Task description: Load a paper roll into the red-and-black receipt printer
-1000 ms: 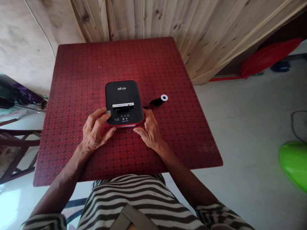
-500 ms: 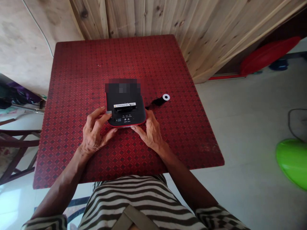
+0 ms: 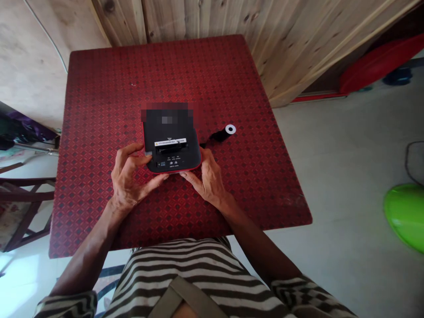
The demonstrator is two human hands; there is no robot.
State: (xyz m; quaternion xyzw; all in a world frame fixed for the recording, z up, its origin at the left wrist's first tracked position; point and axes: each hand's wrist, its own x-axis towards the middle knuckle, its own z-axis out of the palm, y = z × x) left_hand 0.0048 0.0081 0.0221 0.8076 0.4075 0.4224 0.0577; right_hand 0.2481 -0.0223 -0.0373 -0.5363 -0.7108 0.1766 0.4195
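A flat black device with a red rim [image 3: 172, 154] lies on the table, its far end hidden by a pixelated patch. It has a slot with a white printed strip beside it, small icons and a grey tab [image 3: 149, 154] at its left edge. My left hand [image 3: 127, 179] grips the left side, one fingertip at the tab and the thumb along the front edge. My right hand [image 3: 209, 179] holds the right front corner, thumb on the front edge. Just right of the device lies a small roll with a white end [image 3: 230, 129] and dark side; a dark strip runs toward the device.
A red patterned cloth covers the table [image 3: 265, 190], which stands against a wooden plank wall [image 3: 205, 22]. At left is a dark wooden chair [image 3: 26, 207]. On the floor to the right is a bright green object [image 3: 406, 216]; a red round object [image 3: 380, 64] leans farther back.
My left thumb has slid a little to the right along the device's front edge. Both hands keep their hold, and the camera view has shifted slightly.
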